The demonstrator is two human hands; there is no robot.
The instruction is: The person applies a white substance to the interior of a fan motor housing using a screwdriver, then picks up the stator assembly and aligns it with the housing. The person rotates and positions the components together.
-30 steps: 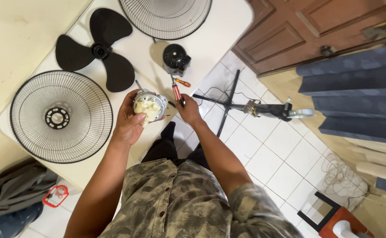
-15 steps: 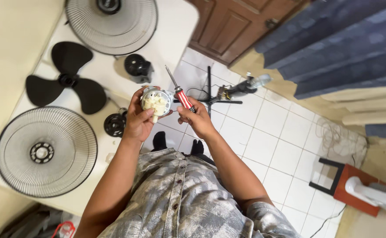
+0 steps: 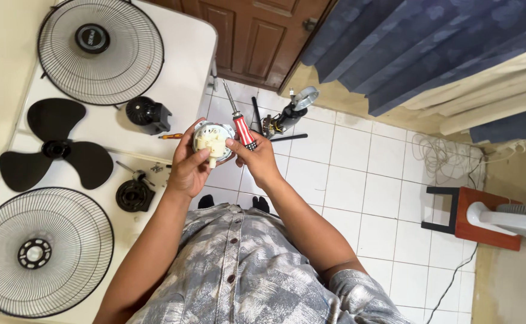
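Fan motor [image 3: 212, 141], round and cream-coloured, is clasped in the left hand [image 3: 188, 168] and touched at its right edge by the right hand [image 3: 258, 161], which is closed on a red-handled screwdriver [image 3: 239, 125] pointing away; both hands are held close together.

Cream fan motor [image 3: 212, 141] in left hand [image 3: 188, 171], red-handled screwdriver [image 3: 240, 127] (tip up) in right hand [image 3: 258, 157], above white table [image 3: 179, 78].

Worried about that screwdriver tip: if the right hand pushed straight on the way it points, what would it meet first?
Probably the white tiled floor before the brown wooden door. The right hand aims the red-handled screwdriver there; depth is unclear.
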